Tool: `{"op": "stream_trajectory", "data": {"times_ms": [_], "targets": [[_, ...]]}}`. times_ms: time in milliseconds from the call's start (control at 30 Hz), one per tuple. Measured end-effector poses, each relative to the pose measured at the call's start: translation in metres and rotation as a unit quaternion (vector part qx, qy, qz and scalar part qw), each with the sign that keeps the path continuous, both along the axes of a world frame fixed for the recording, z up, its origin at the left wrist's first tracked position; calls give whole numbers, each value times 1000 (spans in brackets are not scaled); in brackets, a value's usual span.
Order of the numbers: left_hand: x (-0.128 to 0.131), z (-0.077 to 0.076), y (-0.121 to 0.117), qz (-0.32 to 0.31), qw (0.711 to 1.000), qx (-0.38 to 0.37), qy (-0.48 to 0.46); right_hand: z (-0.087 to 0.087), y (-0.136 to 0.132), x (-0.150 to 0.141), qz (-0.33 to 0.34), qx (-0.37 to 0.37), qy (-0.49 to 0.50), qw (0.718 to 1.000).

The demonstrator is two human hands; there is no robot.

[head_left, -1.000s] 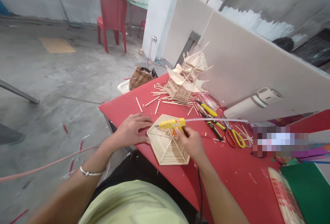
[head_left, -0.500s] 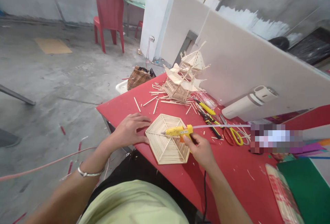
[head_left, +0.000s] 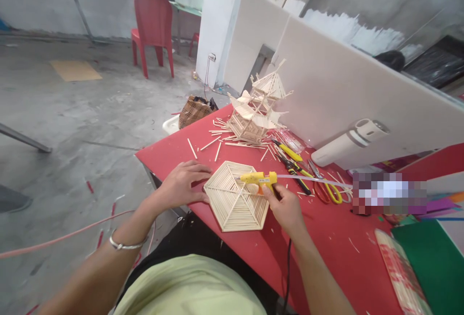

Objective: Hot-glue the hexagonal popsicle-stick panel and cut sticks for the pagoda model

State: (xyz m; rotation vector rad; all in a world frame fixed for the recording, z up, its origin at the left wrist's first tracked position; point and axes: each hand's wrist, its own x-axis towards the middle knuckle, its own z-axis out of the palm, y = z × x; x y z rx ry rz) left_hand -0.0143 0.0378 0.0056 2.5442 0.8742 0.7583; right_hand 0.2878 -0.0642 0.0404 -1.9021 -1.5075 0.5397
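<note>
A flat hexagon of glued wooden sticks (head_left: 232, 201) lies on the red table (head_left: 326, 247) near its front edge. My left hand (head_left: 181, 183) rests flat beside it, fingers spread and touching its left edge. My right hand (head_left: 286, 206) is closed round the handle of a yellow glue gun (head_left: 259, 178), whose nozzle points left over the hexagon's upper right part. A clear glue stick juts from the gun's back to the right.
A stick-built pagoda model (head_left: 259, 109) stands at the table's back among loose sticks. Yellow-handled pliers (head_left: 293, 160), scissors (head_left: 326, 187), a white tube (head_left: 350, 143), a green sheet (head_left: 431, 266) lie right. White partition behind; a red chair (head_left: 152, 22) on the floor.
My right hand has drawn the glue gun to the right across the hexagon, from its left part to its upper right. The left hand has stayed put.
</note>
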Motion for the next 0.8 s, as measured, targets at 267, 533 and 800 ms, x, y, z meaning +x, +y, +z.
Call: {"op": "stream_trajectory", "data": {"times_ms": [267,533,800], "targets": [[0,0,0,-3,1000,1,-1,-3,2,-20,89,-5,49,995],[-1,-2,0,-4,1000,5,-5,2,-6,-8,87,-15,45,995],[0,1,0,-8,1000,6,-7,4,-6,-38,131,13,43,990]]}}
